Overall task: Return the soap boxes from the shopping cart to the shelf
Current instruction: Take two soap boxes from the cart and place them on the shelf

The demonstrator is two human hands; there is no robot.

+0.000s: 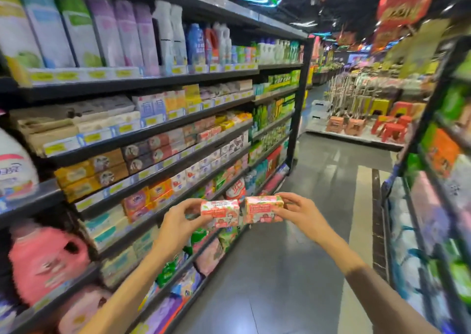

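Two pink and red soap boxes are held side by side in front of me, over the aisle floor. My left hand [178, 216] grips the left soap box [220, 212] by its left end. My right hand [300, 212] grips the right soap box [263, 209] by its right end. The two boxes almost touch in the middle. The shelf [153, 132] with rows of boxed soaps stands to my left, a short reach from the boxes. The shopping cart is not in view.
Detergent jugs [43, 259] and bottles fill the shelf sections nearest me on the left. Another rack of goods [438, 180] stands close on the right. The grey aisle floor [293, 257] runs ahead to red plastic stools [392, 129] at the far end.
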